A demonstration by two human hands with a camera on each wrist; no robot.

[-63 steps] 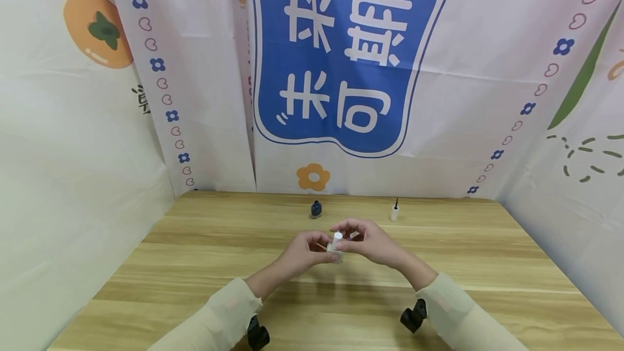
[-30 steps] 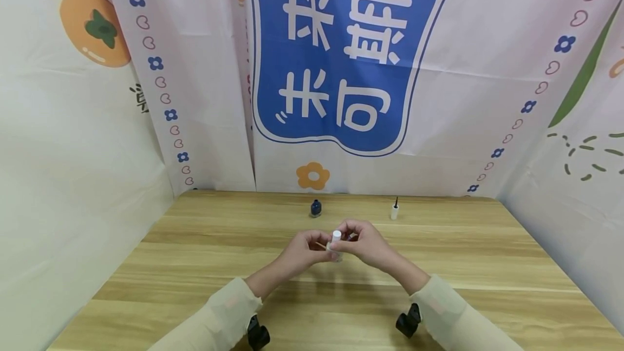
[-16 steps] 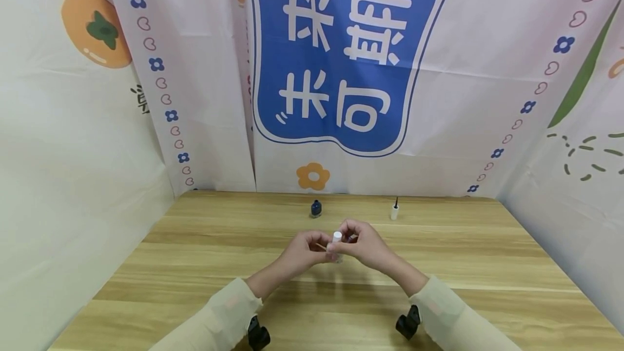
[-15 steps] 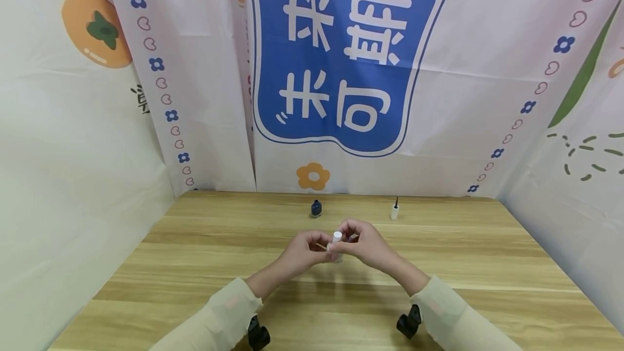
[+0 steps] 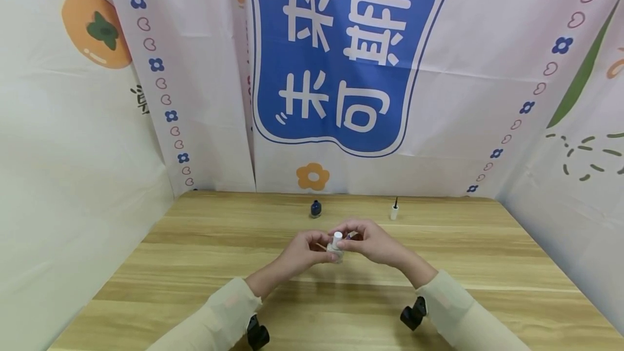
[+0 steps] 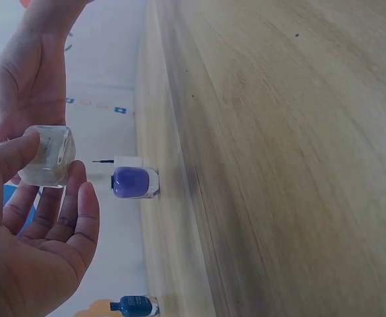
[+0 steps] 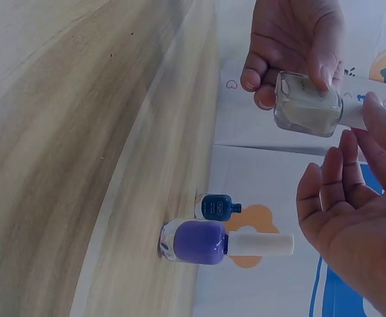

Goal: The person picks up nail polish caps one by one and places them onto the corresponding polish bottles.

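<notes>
My left hand point(image 5: 306, 249) holds a square clear-glass nail polish bottle point(image 6: 47, 156) with pale contents between thumb and fingers. The bottle stands upright over the table in the head view. The white cap point(image 5: 337, 238) sits at its neck, and my right hand point(image 5: 372, 242) pinches it between thumb and index finger. In the right wrist view the other fingers point(image 7: 334, 175) of that hand spread below the cap. Beyond the hands stands a purple nail polish bottle point(image 7: 199, 242) with a white cap point(image 7: 262, 244), mostly hidden by my right hand in the head view.
A dark blue nail polish bottle point(image 5: 316, 209) without a cap stands near the table's back edge. To its right a white cap point(image 5: 394, 213) stands with its black brush pointing up. Printed cloth point(image 5: 463, 123) hangs behind the wooden table point(image 5: 234, 221).
My right wrist has swung slightly right since half a second ago, with the fingers turned on the white cap. The left hand and bottle have hardly moved.
</notes>
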